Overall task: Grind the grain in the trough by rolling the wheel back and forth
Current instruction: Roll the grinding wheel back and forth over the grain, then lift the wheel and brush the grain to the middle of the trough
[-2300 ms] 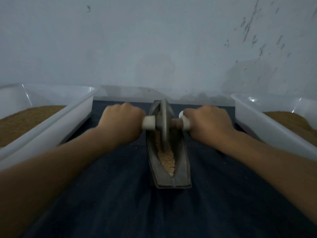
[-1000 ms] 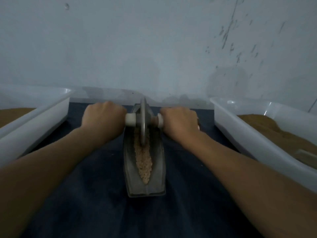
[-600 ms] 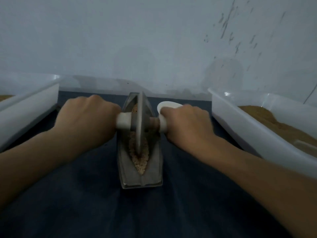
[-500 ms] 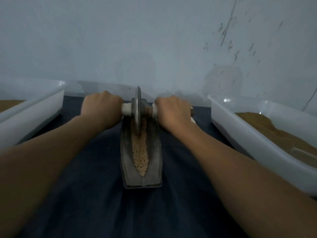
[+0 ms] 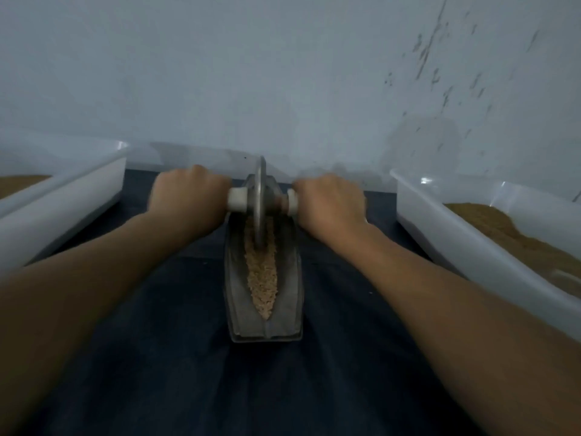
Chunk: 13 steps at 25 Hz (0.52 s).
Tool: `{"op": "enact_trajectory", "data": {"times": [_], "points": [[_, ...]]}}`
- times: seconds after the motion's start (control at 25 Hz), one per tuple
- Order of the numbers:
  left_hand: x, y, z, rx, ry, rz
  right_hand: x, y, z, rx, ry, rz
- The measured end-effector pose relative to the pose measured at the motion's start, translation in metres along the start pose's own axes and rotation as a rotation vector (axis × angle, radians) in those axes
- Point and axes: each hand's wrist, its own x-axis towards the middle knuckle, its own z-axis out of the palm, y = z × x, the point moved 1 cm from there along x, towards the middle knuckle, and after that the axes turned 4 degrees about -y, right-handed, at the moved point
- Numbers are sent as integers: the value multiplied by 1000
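The left hand (image 5: 188,196) and the right hand (image 5: 330,204) were both curled into fists around the axle (image 5: 237,199) that ran through the wheel (image 5: 260,196), one on each side of it, knuckles up, with a white end of the axle showing between each fist and the disc. The wheel stood upright on its edge at the far end of the trough (image 5: 234,291), its lower rim down in the grain (image 5: 262,278). The grain lay as a pale strip along the groove, narrowing to a point toward the near end. The grey trough sat lengthwise on a dark cloth (image 5: 283,388), between the two forearms. A white bin (image 5: 63,202) stood to the left and another white bin (image 5: 456,247) to the right, each well apart from the trough; brown meal (image 5: 509,228) was heaped in the right one. A pale wall (image 5: 283,73) rose behind.
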Motion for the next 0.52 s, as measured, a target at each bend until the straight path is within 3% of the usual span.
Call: {"op": "enact_trajectory", "data": {"times": [0.12,0.24,0.52], "points": [[45,11,0,51,-57,-6,34,8,23,42,-124,79],[39,7,7,91,5,36,24,10,37,66,-10,92],[8,1,16,-135,19,-46,15,8,-5,38,-57,-126]]}}
